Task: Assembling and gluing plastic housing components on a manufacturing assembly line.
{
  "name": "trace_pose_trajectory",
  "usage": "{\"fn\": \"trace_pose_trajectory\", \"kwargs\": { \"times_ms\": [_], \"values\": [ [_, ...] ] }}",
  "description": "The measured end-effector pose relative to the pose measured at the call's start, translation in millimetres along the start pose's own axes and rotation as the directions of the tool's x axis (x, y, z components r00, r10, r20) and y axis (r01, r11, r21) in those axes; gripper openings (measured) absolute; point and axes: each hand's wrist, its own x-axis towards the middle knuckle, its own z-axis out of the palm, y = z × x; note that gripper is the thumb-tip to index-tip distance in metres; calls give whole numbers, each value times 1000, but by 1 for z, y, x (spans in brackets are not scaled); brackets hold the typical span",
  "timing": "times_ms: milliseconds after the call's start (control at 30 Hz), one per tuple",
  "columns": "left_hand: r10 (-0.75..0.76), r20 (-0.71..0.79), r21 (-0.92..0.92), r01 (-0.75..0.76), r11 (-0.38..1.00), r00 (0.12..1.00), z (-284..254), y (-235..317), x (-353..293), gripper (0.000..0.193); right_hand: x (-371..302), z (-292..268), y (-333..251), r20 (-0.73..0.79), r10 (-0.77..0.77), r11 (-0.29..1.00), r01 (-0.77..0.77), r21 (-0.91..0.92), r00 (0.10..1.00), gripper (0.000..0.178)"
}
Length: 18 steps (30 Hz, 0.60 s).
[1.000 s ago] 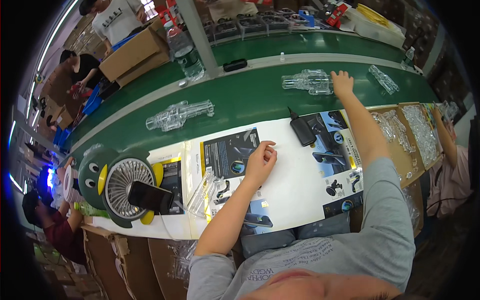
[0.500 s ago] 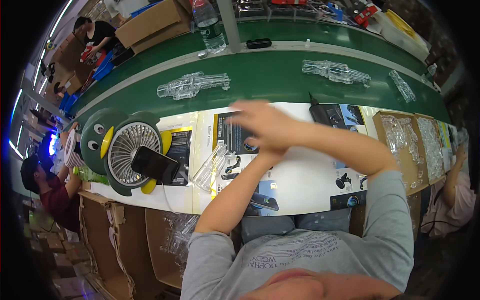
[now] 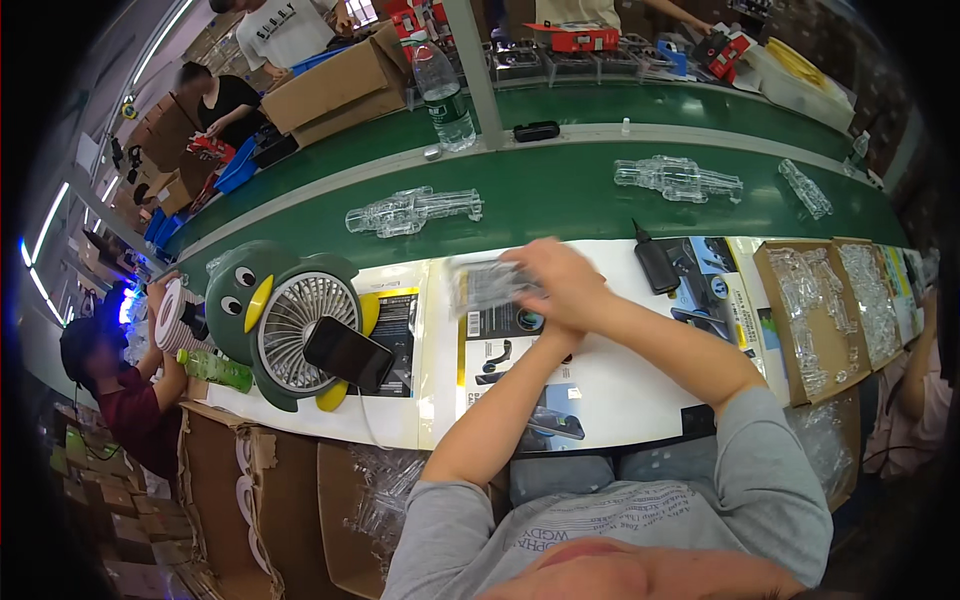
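My right hand (image 3: 562,278) reaches across in front of me with closed fingers at the end of a clear plastic part (image 3: 482,286). The part is smeared by motion and held over the printed sheets on the bench. My left hand (image 3: 562,334) lies under the right, its wrist and back showing just below it. The left fingers are hidden, so whether they hold anything cannot be made out. Beyond my hands, one clear jointed plastic assembly (image 3: 415,210) lies on the green belt, and another (image 3: 678,179) lies farther right.
Left of my hands stand a penguin-shaped fan (image 3: 305,325) and a leaning phone (image 3: 347,354). A small black bottle with a thin nozzle (image 3: 655,262) lies to the right. Cardboard trays (image 3: 786,322) of clear parts sit farther right. A water bottle (image 3: 443,100) stands behind; co-workers work around.
The clear plastic part that lay on the bench left of my hands is now up at my right fingers. The whole view has shifted slightly.
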Motion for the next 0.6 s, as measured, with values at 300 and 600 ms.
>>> {"fn": "trace_pose_trajectory", "kwargs": {
  "times_ms": [300,600],
  "values": [
    [-527,306,-851,476,221,793,-13,28,14,47,-94,-31,42,-206,316,906,-359,-223,926,61],
    [-624,253,-882,441,166,739,-39,17,25,36,-95,-64,65,-245,326,909,-374,-184,913,53]
  ]
}}
